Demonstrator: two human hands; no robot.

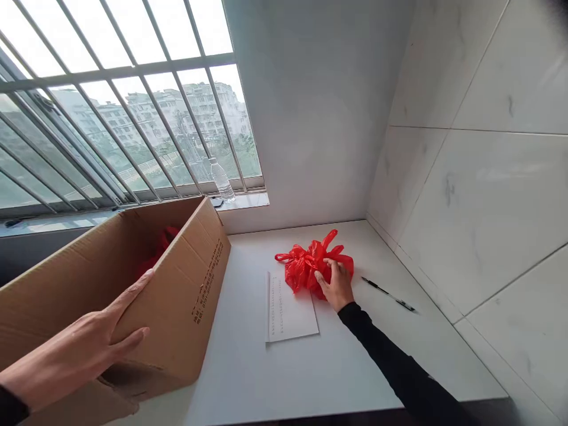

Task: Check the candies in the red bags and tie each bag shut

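Note:
My left hand (100, 334) grips the side wall of an open cardboard box (202, 290) at the left. Its thumb lies on the outside and the index finger runs along the rim; the other fingers are hidden inside. A crumpled red plastic bag (299, 269) with knotted handles sits on the white table. My right hand (338, 287) is on the right side of this bag, thumb and bent fingers around its film. What the bag contains is hidden. Under the bag's front edge lies a white sheet of paper (290, 316) with columns of small print.
A black pen (388, 294) lies on the white table (275, 378), right of the bag. Inside the box is more red plastic (164, 242). A clear bottle (222, 180) stands on the sill by the barred window. Walls bound the table behind and at right.

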